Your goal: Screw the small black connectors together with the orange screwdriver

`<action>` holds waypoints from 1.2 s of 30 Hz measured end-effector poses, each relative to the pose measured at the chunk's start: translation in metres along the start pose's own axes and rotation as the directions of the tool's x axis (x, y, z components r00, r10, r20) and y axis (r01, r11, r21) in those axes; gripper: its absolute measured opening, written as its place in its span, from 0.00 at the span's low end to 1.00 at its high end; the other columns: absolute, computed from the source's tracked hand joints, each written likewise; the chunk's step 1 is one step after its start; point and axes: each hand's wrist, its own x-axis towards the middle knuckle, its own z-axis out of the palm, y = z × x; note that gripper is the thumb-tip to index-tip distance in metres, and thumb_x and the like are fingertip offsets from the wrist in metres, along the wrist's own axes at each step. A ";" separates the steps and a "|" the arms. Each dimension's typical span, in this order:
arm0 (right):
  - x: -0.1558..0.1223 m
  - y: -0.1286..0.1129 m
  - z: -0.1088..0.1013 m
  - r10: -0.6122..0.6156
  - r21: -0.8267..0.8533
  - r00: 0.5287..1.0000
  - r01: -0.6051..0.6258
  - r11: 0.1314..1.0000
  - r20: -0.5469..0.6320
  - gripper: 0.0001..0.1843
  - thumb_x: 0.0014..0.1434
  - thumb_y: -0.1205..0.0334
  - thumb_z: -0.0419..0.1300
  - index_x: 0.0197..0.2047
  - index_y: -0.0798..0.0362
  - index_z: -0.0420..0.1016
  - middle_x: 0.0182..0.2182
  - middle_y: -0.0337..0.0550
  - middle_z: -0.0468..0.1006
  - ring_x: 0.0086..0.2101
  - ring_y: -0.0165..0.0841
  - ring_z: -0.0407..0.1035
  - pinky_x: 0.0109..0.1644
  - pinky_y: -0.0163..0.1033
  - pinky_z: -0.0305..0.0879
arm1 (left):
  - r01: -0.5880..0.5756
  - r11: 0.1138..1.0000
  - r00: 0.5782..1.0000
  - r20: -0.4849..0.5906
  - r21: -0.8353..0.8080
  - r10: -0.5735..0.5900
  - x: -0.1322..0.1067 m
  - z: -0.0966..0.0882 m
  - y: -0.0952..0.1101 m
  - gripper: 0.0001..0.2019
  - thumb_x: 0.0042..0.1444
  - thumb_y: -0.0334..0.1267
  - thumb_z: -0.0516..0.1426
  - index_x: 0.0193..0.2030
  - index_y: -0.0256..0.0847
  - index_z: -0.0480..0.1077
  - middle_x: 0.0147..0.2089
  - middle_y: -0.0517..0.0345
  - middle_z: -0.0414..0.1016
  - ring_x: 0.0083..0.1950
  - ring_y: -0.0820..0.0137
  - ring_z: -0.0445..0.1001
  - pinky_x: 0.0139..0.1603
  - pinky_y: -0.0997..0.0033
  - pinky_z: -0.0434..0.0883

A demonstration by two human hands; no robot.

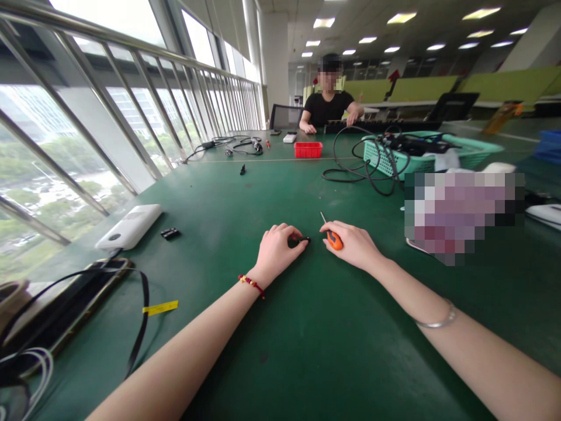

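Near the middle of the green table, my left hand rests with its fingers closed on a small black part; its exact kind is too small to make out. My right hand grips a screwdriver by its orange and black handle. The thin metal shaft points up and away to the left. A short gap separates the two hands, and the screwdriver's tip is apart from the black part. The fingers of my left hand partly cover that part.
At left lie a white power bank, a small black piece and a phone with a cable. Farther off are a red bin, loose cables and a teal basket. A person sits opposite.
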 end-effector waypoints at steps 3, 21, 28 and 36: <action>0.000 0.002 0.001 -0.002 -0.002 1.000 0.002 1.000 -0.001 0.11 0.57 0.61 0.55 0.44 0.48 0.71 0.40 0.40 0.77 0.33 0.34 0.71 0.32 0.36 0.60 | 0.003 1.000 1.000 0.006 0.007 -0.003 0.000 0.000 -0.001 0.09 0.55 0.44 0.57 0.33 0.41 0.74 0.37 0.56 0.76 0.42 0.64 0.71 0.42 0.65 0.67; 0.002 -0.002 0.008 0.009 0.163 0.998 0.001 0.987 -0.061 0.10 0.56 0.58 0.58 0.42 0.48 0.71 0.42 0.42 0.77 0.39 0.35 0.72 0.38 0.38 0.63 | -0.038 0.999 0.999 0.001 -0.039 0.038 0.000 -0.001 0.000 0.07 0.54 0.40 0.57 0.36 0.45 0.77 0.37 0.57 0.75 0.42 0.66 0.72 0.42 0.68 0.69; 0.006 -0.011 0.017 -0.084 0.172 0.996 0.084 0.982 -0.006 0.10 0.54 0.59 0.60 0.40 0.50 0.72 0.39 0.43 0.77 0.37 0.36 0.70 0.43 0.41 0.59 | -0.105 0.993 0.994 0.027 -0.059 0.107 0.001 0.000 0.000 0.07 0.55 0.39 0.58 0.38 0.45 0.78 0.39 0.58 0.76 0.43 0.66 0.71 0.45 0.67 0.68; 0.004 -0.008 0.017 -0.089 0.199 0.995 0.095 0.975 -0.035 0.05 0.56 0.61 0.59 0.38 0.50 0.71 0.37 0.42 0.77 0.35 0.34 0.70 0.41 0.38 0.59 | -0.095 0.993 0.995 0.008 -0.069 0.096 0.001 0.001 -0.002 0.07 0.55 0.42 0.59 0.38 0.48 0.79 0.39 0.60 0.78 0.42 0.67 0.71 0.44 0.68 0.68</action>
